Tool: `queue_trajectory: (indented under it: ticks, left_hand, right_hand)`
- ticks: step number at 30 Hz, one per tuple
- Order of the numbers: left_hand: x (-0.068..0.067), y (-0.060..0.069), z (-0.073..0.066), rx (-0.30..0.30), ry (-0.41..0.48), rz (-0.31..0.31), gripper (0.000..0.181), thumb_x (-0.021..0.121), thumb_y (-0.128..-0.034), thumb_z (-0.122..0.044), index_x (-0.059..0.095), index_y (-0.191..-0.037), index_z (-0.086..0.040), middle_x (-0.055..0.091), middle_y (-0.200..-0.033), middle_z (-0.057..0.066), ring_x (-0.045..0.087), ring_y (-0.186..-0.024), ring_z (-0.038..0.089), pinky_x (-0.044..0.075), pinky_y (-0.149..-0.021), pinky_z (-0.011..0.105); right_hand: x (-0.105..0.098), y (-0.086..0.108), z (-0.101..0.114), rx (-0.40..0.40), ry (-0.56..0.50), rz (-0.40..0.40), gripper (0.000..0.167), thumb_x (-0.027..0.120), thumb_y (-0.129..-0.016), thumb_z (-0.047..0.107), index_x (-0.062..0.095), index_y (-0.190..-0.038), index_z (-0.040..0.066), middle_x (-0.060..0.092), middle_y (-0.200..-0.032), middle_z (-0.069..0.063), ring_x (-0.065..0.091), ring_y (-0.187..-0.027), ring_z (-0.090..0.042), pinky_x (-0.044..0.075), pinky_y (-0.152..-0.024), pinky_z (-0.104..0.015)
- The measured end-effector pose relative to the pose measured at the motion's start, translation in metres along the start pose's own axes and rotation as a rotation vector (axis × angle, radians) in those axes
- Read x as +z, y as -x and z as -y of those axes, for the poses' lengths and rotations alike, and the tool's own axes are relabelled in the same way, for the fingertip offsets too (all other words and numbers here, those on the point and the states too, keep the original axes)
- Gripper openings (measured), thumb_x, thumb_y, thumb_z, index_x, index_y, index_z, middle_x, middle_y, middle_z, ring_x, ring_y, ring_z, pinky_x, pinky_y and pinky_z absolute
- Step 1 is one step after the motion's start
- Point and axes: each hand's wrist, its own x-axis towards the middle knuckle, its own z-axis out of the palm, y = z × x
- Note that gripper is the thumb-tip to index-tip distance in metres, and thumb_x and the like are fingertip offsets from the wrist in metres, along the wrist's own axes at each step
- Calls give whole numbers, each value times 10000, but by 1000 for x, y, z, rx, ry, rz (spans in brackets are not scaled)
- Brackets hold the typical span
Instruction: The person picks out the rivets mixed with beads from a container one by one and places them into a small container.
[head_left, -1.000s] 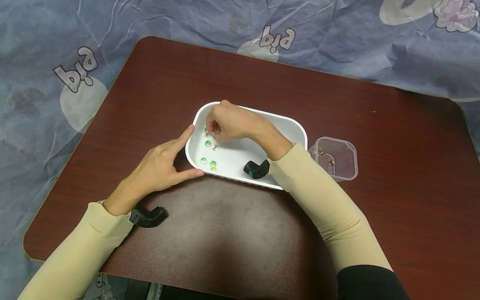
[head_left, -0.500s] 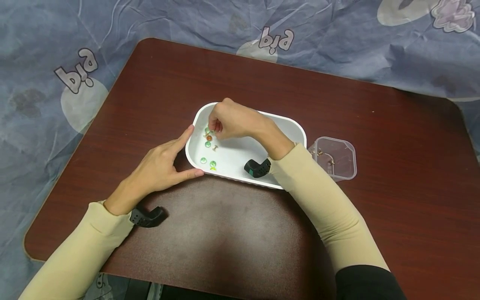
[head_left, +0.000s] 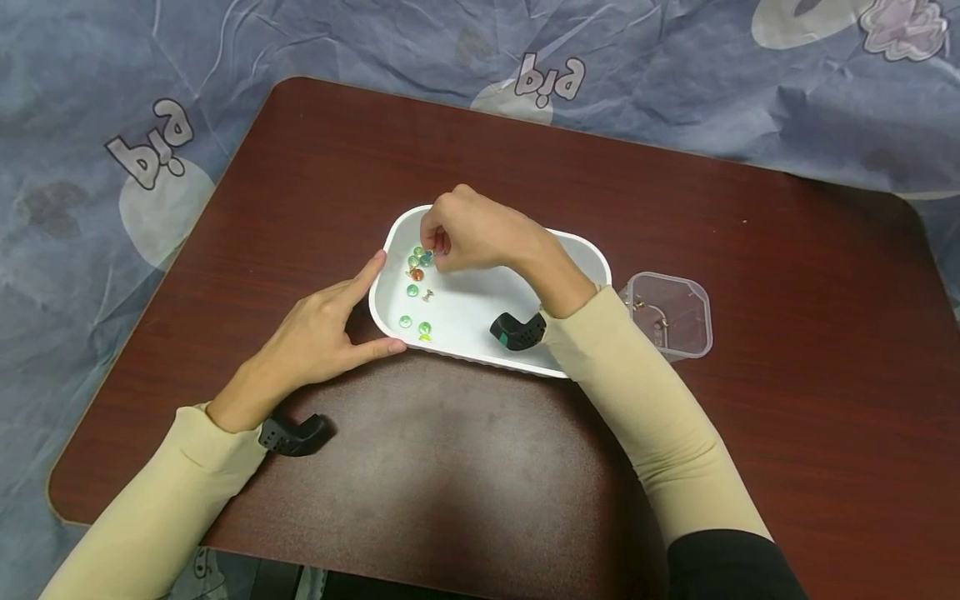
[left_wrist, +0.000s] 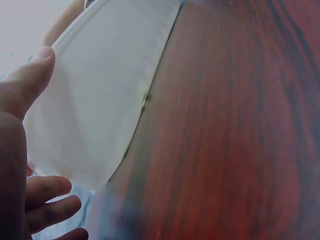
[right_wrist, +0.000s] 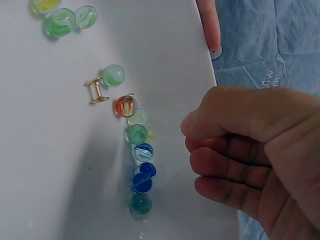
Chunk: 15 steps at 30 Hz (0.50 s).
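Observation:
A white tray holds several glass marbles near its left end. In the right wrist view they form a rough line, with a swirled orange marble, a blue-and-white one and a teal one. A small gold metal piece lies close by. My right hand hovers over the tray's far left part, fingers curled beside the marbles, with nothing visible in its grasp. My left hand touches the tray's left end, thumb and index finger spread and straight along the tray wall.
Right of the tray stands a clear plastic box with gold metal pieces inside, partly behind the right sleeve. Everything rests on a brown wooden table. Blue printed cloth lies beyond its far edge.
My right hand has shifted slightly up and right, uncovering the orange marble and then more marbles at the far left. My left hand stays put on the tray.

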Motion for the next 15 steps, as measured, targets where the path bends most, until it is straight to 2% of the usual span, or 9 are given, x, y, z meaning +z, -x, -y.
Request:
queue_trajectory:
  ticks: [7, 15]
  left_hand:
    - [0, 0, 0, -11, -3, 6, 1029, 807, -798, -467, 248, -1572, -84, 498, -1429, 230, 548, -1247, 356, 461, -964, 527]
    - [0, 0, 1, -2, -1, 3, 1013, 720, -833, -589, 250, -1571, -80, 485, -1438, 230, 542, -1255, 359, 458, -969, 526]
  right_hand:
    - [-9, 5, 4, -22, 23, -41, 85, 640, -717, -8, 665, -740, 70, 603, -695, -34, 530, -672, -157, 427, -634, -273]
    - [-20, 12, 10, -69, 6, -93, 60, 620, -757, 9, 653, -749, 58, 627, -718, -34, 562, -697, -161, 461, -676, -286]
